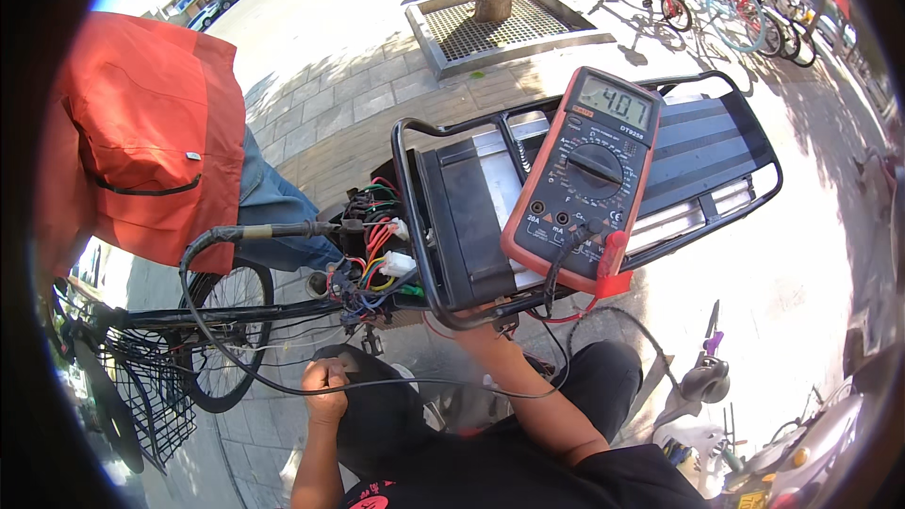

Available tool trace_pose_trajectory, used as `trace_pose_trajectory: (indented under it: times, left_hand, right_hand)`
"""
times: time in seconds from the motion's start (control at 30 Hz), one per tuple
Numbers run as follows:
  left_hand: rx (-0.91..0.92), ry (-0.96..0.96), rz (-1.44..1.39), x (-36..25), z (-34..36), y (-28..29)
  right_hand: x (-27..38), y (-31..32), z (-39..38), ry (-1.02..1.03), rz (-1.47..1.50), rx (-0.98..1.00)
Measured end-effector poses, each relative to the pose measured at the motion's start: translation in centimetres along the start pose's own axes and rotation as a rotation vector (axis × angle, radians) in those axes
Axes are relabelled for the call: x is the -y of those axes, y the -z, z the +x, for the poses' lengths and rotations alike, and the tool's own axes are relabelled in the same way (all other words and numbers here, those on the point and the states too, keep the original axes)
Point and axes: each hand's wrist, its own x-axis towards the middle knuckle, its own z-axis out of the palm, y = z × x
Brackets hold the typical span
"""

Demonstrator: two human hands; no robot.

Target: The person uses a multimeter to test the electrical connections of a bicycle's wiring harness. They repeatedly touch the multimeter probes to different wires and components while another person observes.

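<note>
My left hand (pixel 325 388) is closed near my bent knee, below the bike frame; whether it grips anything is hidden. My right hand (pixel 483 328) reaches under the rear rack's black tube, its fingers out of sight beneath the battery. A red-and-black multimeter (pixel 596 174) with a lit-free grey display rests tilted on the black battery case (pixel 462 217) and rack (pixel 407 188). A black test probe (pixel 283 230) lies with its tip among the coloured wires and white connectors (pixel 398 265). Its black lead (pixel 396 383) loops down past my left hand towards the meter.
A person in an orange jacket (pixel 160 132) stands at the left by the bike's wheel (pixel 226 339) and wire basket (pixel 141 386). Beyond the rack is a tree in a metal grate (pixel 490 33). Parked bicycles (pixel 735 14) stand far right; tools and a scooter (pixel 801 443) sit lower right.
</note>
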Motion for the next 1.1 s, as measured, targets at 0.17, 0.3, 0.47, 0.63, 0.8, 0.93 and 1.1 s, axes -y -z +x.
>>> trace_pose_trajectory:
  times: [0.17,0.3,0.47,0.63,0.8,0.93,1.1]
  left_hand:
    - [-0.039,-0.127,0.034,2.3,-0.2,-0.1]
    - [-0.005,-0.07,0.03,2.5,-0.4,0.3]
    - [0.047,-0.008,0.02,1.1,-0.3,0.6]
    - [0.007,-0.043,0.016,-0.1,-0.1,0.4]
    - [-0.006,-0.09,0.04,-1.6,0.7,0.4]
    - [-0.001,-0.08,0.024,-3.2,1.0,0.7]
    - [-0.028,-0.065,0.02,-2.9,0.4,0.5]
  right_hand:
    - [1.4,2.0,1.6,-0.037,-0.076,0.049]
    - [0.8,0.6,0.3,-0.116,0.14,-0.012]
    - [-1.5,-1.3,-1.7,0.132,-0.453,0.197]
    - [-0.8,-0.1,-1.4,-0.107,-0.032,0.188]
    - [3.3,4.4,4.5,-0.206,0.254,0.042]
    - [3.7,4.0,5.0,-0.13,0.169,-0.139]
    - [4.3,5.0,6.0,-0.079,0.074,-0.079]
